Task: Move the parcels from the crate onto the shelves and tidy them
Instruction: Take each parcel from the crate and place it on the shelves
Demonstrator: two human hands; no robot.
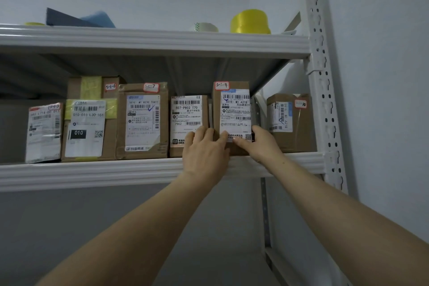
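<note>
Middle shelf (92,174), white steel: a row of cardboard parcels standing with labels outward. Farthest left of the grips is a white-wrapped parcel (44,133). Next is the parcel marked 010 (87,129), with a yellow-taped box tagged 5-1-6 (92,87) behind and above it, then the parcel tagged 3-1-7 (142,121). Parcel 507-P802 T70 (188,111) sits under the left grip (205,153), whose fingers lie flat and nearly straight on its lower right front; nothing is enclosed. Parcel tagged 3-1-9 (233,109) stands upright at the shelf's front edge, between the two grips and close beside its left neighbour. The right grip (263,144) is at that parcel's lower right corner, fingers stretched leftward over the bottom of the label, pressing and not curled round it. Right of the right grip, across a gap, is the parcel tagged 10 (291,123), beside the perforated upright (325,100). Top shelf, above the grips: dark sheet (65,18), tape roll (205,27), yellow roll (251,21).
</note>
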